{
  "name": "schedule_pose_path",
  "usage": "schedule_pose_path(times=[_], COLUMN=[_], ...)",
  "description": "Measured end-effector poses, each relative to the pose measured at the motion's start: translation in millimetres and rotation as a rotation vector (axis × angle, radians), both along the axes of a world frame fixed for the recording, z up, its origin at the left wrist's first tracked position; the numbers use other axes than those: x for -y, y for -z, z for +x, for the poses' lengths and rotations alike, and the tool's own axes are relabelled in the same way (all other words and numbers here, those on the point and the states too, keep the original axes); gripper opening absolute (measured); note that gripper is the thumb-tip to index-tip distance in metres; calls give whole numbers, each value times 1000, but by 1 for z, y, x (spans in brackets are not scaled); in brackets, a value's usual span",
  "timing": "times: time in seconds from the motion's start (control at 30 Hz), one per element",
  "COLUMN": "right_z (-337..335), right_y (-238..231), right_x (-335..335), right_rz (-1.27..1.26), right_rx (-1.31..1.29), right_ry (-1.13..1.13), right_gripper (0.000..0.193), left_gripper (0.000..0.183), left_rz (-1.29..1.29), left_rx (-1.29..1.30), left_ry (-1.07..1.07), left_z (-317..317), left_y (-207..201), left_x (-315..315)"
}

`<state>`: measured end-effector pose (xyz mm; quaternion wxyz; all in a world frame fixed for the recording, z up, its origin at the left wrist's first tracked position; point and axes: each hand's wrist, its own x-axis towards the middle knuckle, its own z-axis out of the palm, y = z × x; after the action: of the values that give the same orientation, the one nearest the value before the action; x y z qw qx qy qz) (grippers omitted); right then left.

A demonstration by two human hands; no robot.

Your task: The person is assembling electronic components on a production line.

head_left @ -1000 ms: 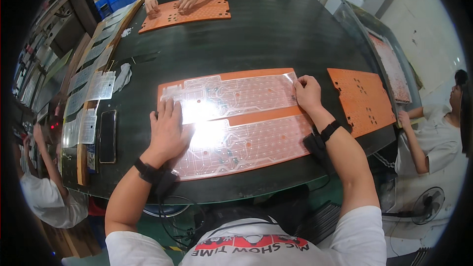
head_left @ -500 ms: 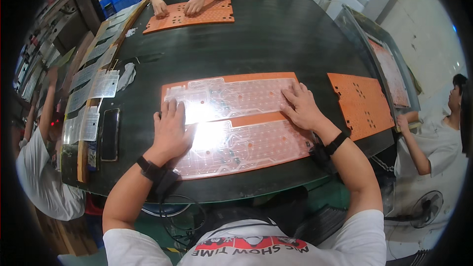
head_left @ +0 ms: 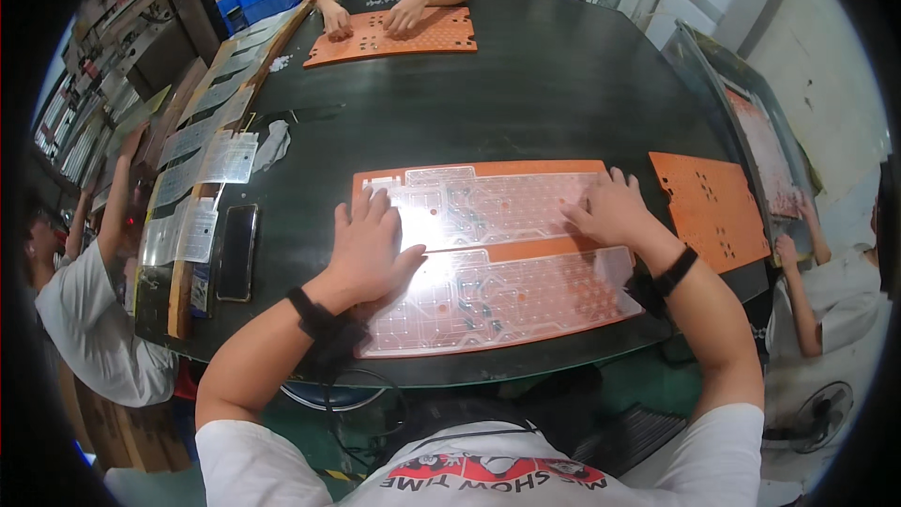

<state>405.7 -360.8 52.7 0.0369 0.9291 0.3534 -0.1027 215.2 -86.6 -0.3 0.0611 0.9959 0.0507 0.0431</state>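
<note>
Two clear plastic sheets printed with circuit tracks, a far sheet (head_left: 511,202) and a near sheet (head_left: 526,293), lie flat one behind the other. Beneath them is an orange perforated board (head_left: 554,249) that shows along its far edge and between the sheets. My left hand (head_left: 369,242) rests with spread fingers at the sheets' left ends, thumb pointing right. At the far sheet's right end my right hand (head_left: 615,211) presses down, its fingers apart and slightly bent. Neither hand grips anything. Glare whitens the sheets beside my left hand.
A phone (head_left: 237,253) and a grey cloth (head_left: 273,145) lie at the left, beside a wooden rack (head_left: 180,305) with more clear sheets. Another orange board (head_left: 710,210) lies right. Across the dark table (head_left: 563,84) a person works on an orange board (head_left: 389,35); others are at both sides.
The whole view has shifted, so the scene appears further right. The board, its sheets and both my hands also sit slightly further right on the table.
</note>
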Motion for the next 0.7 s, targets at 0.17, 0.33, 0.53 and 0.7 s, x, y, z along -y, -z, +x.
schedule_pose_path(times=[0.17,0.33,0.53,0.7], right_z=[-31,-34,8,11], right_y=[54,88,69,73], right_x=[-93,-60,6,13], right_rz=[816,426,274,250], right_rx=[-71,-24,61,65], right_ry=[-318,-448,68,-5], right_gripper=[57,74,81,85], left_gripper=[71,73,75,80], left_rz=[-59,-62,-119,-20], left_rx=[36,-68,-122,-50], left_ry=[159,136,165,361], left_z=[37,40,69,123], left_y=[10,12,13,24], left_x=[12,18,50,89])
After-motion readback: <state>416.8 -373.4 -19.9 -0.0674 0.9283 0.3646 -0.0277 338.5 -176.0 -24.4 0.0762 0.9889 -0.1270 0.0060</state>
